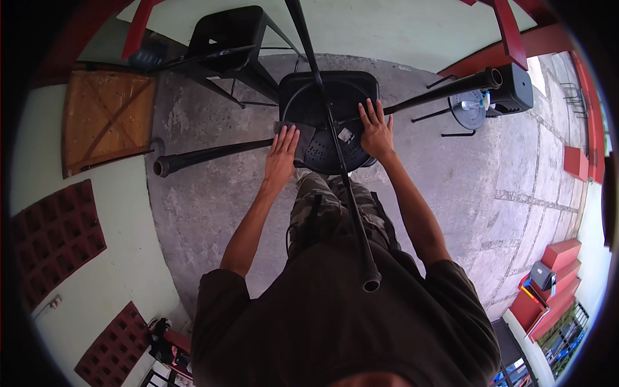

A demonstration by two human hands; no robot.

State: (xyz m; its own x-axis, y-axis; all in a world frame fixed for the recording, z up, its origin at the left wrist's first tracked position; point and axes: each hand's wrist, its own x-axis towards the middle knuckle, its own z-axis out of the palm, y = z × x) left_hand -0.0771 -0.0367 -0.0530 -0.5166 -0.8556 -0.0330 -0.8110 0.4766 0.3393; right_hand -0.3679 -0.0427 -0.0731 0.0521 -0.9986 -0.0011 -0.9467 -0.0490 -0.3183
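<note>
In front of me a black stool [309,155] is turned upside down, its legs spreading outward and its perforated seat underside facing up. My left hand [282,155] lies with outstretched fingers on a dark grey sheet [304,134], at the left part of the seat; whether it is cloth or sandpaper I cannot tell. My right hand [377,132] rests on the right rim with its fingers apart, holding nothing that I can see. A small pale label [345,135] sticks near the middle of the underside. One leg passes close before my chest.
Another black stool [225,29] stands at the far left. To the right, a small round stand [469,109] carries a clear bottle, beside a black stool [514,90]. A wooden panel [106,119] leans against the left wall. Red steps [561,255] are at the right.
</note>
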